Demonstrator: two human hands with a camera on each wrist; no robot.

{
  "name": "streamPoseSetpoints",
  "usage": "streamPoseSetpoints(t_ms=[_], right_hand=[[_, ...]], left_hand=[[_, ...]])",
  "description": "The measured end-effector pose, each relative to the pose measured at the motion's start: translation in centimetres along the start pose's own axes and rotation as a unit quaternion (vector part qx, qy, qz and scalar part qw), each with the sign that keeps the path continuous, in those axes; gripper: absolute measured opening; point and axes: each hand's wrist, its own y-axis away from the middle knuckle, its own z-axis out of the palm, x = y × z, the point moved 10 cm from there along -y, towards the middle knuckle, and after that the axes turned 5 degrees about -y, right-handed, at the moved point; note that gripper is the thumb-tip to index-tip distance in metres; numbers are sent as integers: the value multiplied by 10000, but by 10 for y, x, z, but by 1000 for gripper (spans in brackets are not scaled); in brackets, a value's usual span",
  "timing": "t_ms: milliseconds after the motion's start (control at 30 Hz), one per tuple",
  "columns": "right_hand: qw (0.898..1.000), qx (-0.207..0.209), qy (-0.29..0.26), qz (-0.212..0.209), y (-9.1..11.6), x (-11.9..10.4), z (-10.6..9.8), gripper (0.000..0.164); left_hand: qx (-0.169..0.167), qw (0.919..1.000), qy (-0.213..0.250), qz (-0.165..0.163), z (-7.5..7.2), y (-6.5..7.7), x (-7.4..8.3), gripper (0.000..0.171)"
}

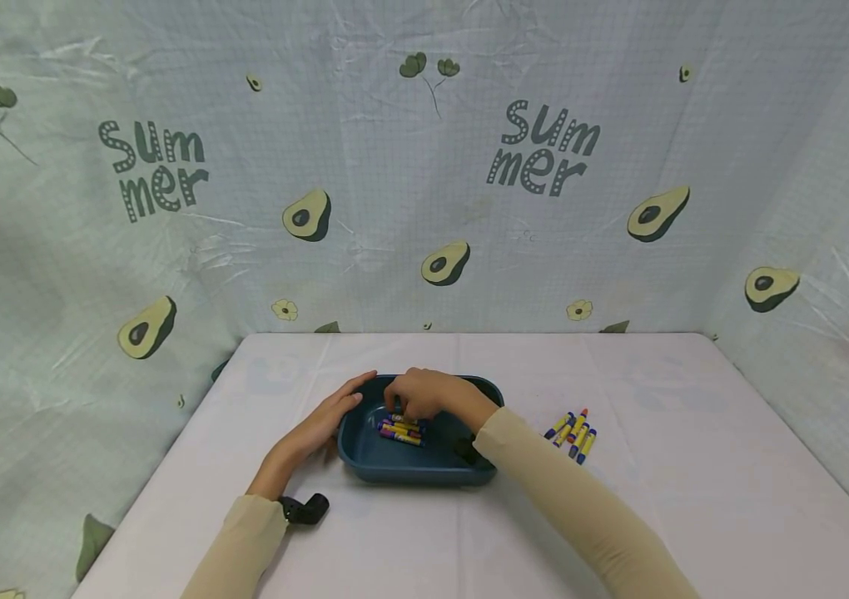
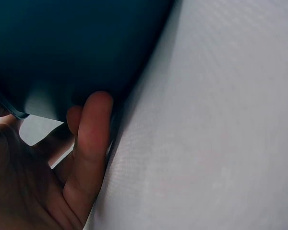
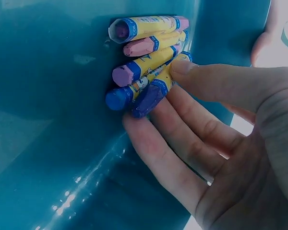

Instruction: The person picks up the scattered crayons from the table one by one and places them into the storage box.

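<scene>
A dark blue-green tray [image 1: 417,477] sits on the table. My left hand [image 1: 323,423] holds its left end, thumb at the rim and fingers against the outer wall in the left wrist view. Inside the tray reaches my right hand [image 1: 428,393]. In the right wrist view it pinches a dark blue-violet oil pastel [image 3: 150,99] in a yellow wrapper between thumb and fingers. That pastel lies slanted over a blue oil pastel [image 3: 119,97]. Beside them are a pale purple pastel [image 3: 124,75], a pink one [image 3: 139,47] and a dark-ended one [image 3: 149,28].
To the right of the tray, several more oil pastels [image 1: 574,434] lie in a loose group on the white-covered table [image 1: 664,499]. A patterned sheet [image 1: 394,166] hangs behind and at the sides. A black wrist camera [image 1: 306,508] is on the left wrist.
</scene>
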Motion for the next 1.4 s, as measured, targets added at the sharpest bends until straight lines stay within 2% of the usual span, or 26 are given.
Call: streamPoseSetpoints(t_ms=[233, 567, 867, 1033, 1200, 1400], right_hand=[[9998, 50, 165, 59, 1, -2, -1, 25], [9999, 43, 73, 108, 6, -3, -6, 27], [9997, 86, -82, -216, 20, -8, -14, 29], [9982, 74, -466, -366, 29, -8, -19, 30], [9950, 85, -826, -560, 40, -3, -25, 32], [9930, 245, -923, -692, 58, 4, -38, 32]], left_hand=[[-10, 10000, 42, 69, 0, -1, 0, 50], [-5, 10000, 53, 7, 0, -1, 0, 50], [34, 9999, -12, -103, -1, -1, -3, 51], [34, 9999, -4, -104, -1, 1, -3, 50], [37, 9999, 9, -121, -1, 0, -4, 51], [52, 9999, -10, -101, -2, 0, -3, 51]])
